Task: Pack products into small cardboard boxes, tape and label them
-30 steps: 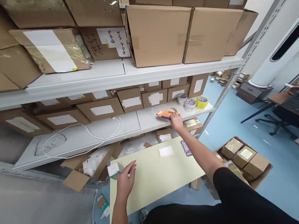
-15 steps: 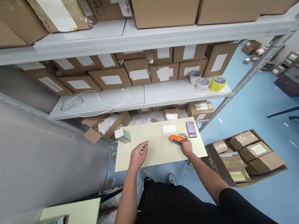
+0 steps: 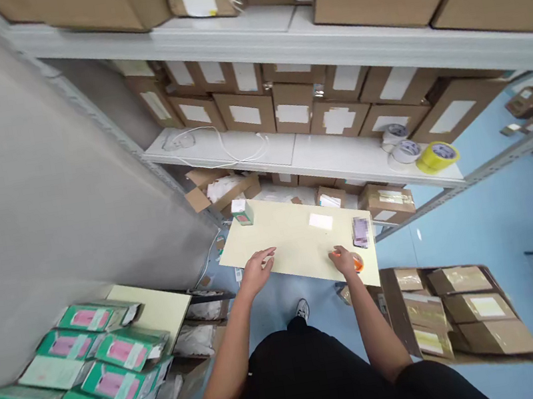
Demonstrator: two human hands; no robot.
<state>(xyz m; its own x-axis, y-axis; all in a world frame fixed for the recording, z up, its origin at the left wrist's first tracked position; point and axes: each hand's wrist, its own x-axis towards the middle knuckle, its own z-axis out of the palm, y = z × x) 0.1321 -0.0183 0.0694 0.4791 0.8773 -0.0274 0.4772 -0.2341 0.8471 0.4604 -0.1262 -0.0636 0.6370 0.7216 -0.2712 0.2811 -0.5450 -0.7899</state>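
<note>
My left hand [image 3: 256, 273] hovers at the front edge of the pale yellow table [image 3: 284, 230]. Its fingers are stretched out and hold nothing. My right hand [image 3: 343, 261] is closed on an orange tape dispenser [image 3: 358, 262], low over the table's right part. Most of the dispenser hides behind the hand; a round orange part shows to the right and an orange tip to the left. A phone [image 3: 361, 232] lies beyond it at the right edge. Near the back lies a white paper slip [image 3: 320, 220]. At the back left corner stands a small green-and-white box [image 3: 242, 212].
Behind the table rises a white shelf [image 3: 325, 154] with cardboard boxes, a white cable [image 3: 222, 142] and tape rolls, one yellow [image 3: 436, 157]. Several green boxes [image 3: 116, 382] sit on a side table at left. A large carton [image 3: 396, 314] of parcels stands at right on the floor.
The view has turned left, bringing more green boxes into sight. My right hand has drawn the dispenser nearer the table's front edge, covering more of it. My left hand stays open.
</note>
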